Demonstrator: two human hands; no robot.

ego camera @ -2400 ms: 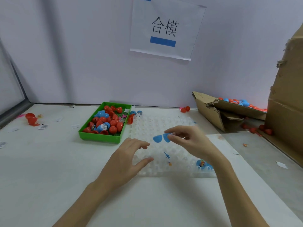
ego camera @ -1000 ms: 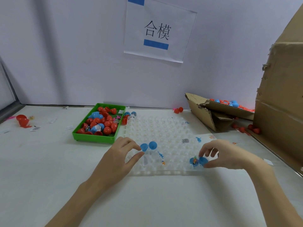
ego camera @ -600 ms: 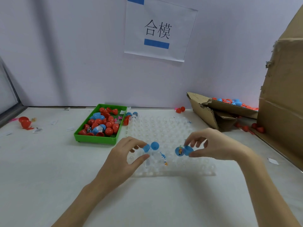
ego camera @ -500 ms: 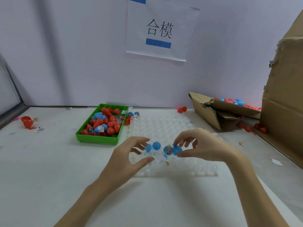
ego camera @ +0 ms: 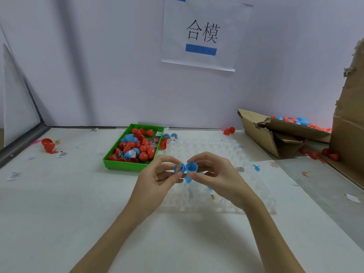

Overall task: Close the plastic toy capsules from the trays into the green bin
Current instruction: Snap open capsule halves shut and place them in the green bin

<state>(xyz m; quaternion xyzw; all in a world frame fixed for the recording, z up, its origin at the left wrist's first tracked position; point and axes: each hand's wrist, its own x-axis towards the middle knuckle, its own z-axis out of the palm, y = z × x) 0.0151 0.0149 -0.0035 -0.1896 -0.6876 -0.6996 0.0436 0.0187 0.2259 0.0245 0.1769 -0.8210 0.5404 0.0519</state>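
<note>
Two blue capsule halves meet at the centre of the view, one in each hand: the left hand (ego camera: 157,180) pinches the filled half (ego camera: 179,168) between thumb and fingertips, its open mouth turned right so the small coloured toy inside shows, while the right hand (ego camera: 218,178) pinches the empty half (ego camera: 191,167), mouth up and tilted leftward. Each grip is thus clamped on its own half, rims just beside one another but not yet mated, which reads as the lining-up before they are pressed shut. A further bit of blue (ego camera: 188,179) hangs below the right thumb; whether it belongs to this capsule I cannot tell. Both hands hover over the clear tray (ego camera: 256,205), probably so that a dropped piece lands in its cups. A little blue figure (ego camera: 256,168) lies on the tray to the right. Left of the tray on the worktop (ego camera: 59,213), within easy reach, sits the green bin (ego camera: 126,166), already holding many red and some blue capsules, where this one should go once closed.
</note>
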